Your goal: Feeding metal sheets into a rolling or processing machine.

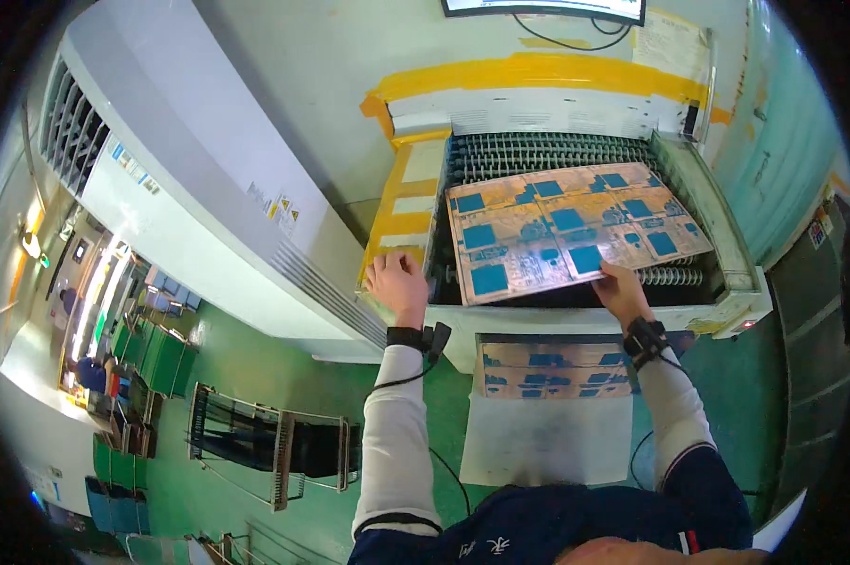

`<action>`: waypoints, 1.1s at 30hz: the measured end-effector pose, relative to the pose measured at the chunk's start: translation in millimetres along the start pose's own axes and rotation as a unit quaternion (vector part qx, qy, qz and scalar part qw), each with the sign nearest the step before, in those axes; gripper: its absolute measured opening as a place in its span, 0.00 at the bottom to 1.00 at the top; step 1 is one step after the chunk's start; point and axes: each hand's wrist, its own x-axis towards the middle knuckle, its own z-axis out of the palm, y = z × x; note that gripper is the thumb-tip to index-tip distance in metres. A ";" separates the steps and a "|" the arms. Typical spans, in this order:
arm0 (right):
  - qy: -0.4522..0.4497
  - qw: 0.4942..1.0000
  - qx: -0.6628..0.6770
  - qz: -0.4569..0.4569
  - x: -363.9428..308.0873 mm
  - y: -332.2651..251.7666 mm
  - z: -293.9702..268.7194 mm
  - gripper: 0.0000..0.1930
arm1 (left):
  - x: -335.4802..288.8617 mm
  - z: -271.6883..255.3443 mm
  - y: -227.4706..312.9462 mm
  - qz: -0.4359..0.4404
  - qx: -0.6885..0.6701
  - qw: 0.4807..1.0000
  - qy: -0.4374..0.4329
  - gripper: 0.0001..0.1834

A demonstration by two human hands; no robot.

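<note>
Nearest you, at the bottom centre of the frame, a pale sheet lies below the machine front, with a second copper panel at its upper end. A dark metal rack stands on the green floor at lower left, apart from your arms.

Your forearms reach up from the lower edge, each with a black wristband. Your right hand, right of centre, pinches the near edge of the blue-patched copper panel, thumb on top. Your left hand is at the yellow-taped left ledge, fingers curled, clear of the panel; you can't tell here whether it grips anything.

The panel slants across the centre right, over the roller bed, hiding much of it; the machine's right side wall hems it in. A tall white cabinet blocks the upper left. Farther up, yellow tape edges the back, beneath a monitor at the top.
</note>
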 end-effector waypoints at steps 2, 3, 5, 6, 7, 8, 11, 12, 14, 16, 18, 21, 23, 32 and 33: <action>-0.059 0.979 -0.169 -0.098 19.8 7.4 0.1 0.02 | 0.6 -0.6 -2.5 0.005 0.000 1.000 0.008 0.04; -0.098 0.917 -0.333 -0.198 33.0 10.8 -9.3 0.04 | -0.6 1.5 0.3 0.003 -0.002 1.000 0.006 0.04; -0.095 0.896 -0.379 -0.212 62.9 5.6 -25.6 0.07 | -2.2 6.1 8.5 0.001 -0.008 1.000 0.005 0.05; -0.089 0.883 -0.403 -0.221 75.1 -1.8 -36.2 0.08 | -4.2 9.4 15.7 0.004 -0.016 1.000 -0.002 0.05; -0.062 0.967 -0.225 -0.100 69.5 5.1 -1.1 0.09 | -3.0 4.2 2.7 0.006 -0.001 1.000 0.000 0.05; -0.027 0.999 -0.038 0.023 58.1 2.0 25.1 0.09 | -0.9 0.3 -3.6 0.009 0.006 1.000 0.000 0.05; -0.055 0.973 -0.166 0.148 40.5 -22.5 27.9 0.14 | -3.2 3.2 4.2 0.008 0.015 1.000 0.009 0.06; -0.067 0.956 -0.210 0.192 34.8 -29.3 25.7 0.15 | -4.0 3.9 6.9 0.011 0.016 1.000 0.008 0.06; -0.104 0.933 -0.306 0.156 12.1 -31.7 35.6 0.16 | -3.0 0.9 2.8 0.010 0.026 1.000 0.011 0.06; -0.130 0.902 -0.400 0.101 -17.7 -36.5 43.9 0.16 | -3.7 2.9 3.2 0.000 0.021 1.000 0.002 0.06; -0.134 0.894 -0.417 0.096 -40.8 -34.3 45.6 0.14 | -5.1 1.7 2.2 0.002 0.022 1.000 0.001 0.06; -0.149 0.881 -0.442 0.082 -66.3 -35.3 26.1 0.12 | -9.5 0.5 10.3 0.011 0.016 1.000 0.001 0.06; -0.155 0.874 -0.455 0.067 -85.3 -35.1 15.1 0.12 | -10.4 -1.1 5.9 0.010 0.031 0.999 -0.003 0.06; -0.014 0.875 -0.480 -0.060 -124.6 -71.1 -108.8 0.10 | -29.0 -10.1 23.5 0.074 0.034 0.995 -0.063 0.12; -0.007 0.839 -0.533 -0.110 -122.5 -82.4 -120.3 0.10 | -30.7 -5.1 37.7 0.105 0.010 0.992 -0.065 0.13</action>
